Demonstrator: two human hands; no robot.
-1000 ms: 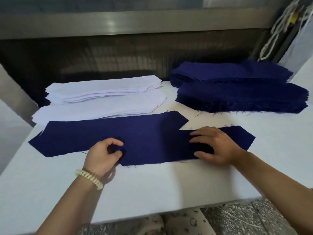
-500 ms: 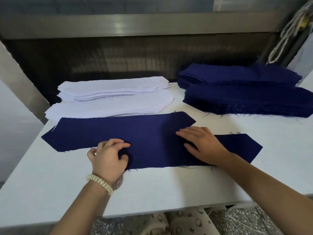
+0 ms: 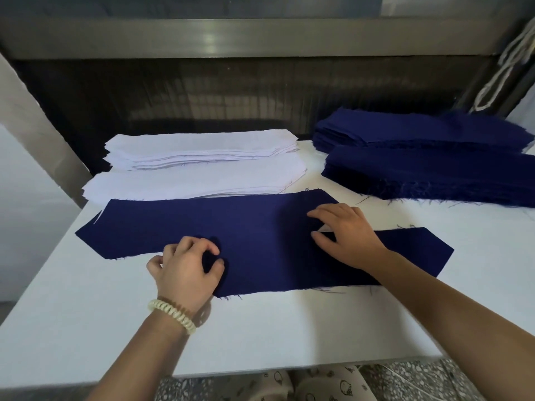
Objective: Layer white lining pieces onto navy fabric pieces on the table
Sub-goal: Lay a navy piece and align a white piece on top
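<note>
Two long navy fabric pieces lie flat and overlapping on the white table [image 3: 86, 328]: an upper left piece [image 3: 179, 224] and a lower right piece [image 3: 411, 256]. My left hand [image 3: 188, 270] rests with curled fingers on the near edge of the navy fabric, thumb and fingertips pinching it. My right hand [image 3: 347, 235] lies flat with straight fingers where the two pieces meet. Behind them sit two stacks of white lining pieces [image 3: 199, 166].
Two thick stacks of navy fabric [image 3: 434, 163] stand at the back right. A dark recess under a metal shelf [image 3: 231, 36] borders the table's far edge. White cords [image 3: 503, 62] hang at the top right. A speckled floor [image 3: 405, 380] shows below the near edge.
Both hands slid slightly left along the navy pieces. My right hand moved from the lower piece's notch onto the overlap. The view shifted left.
</note>
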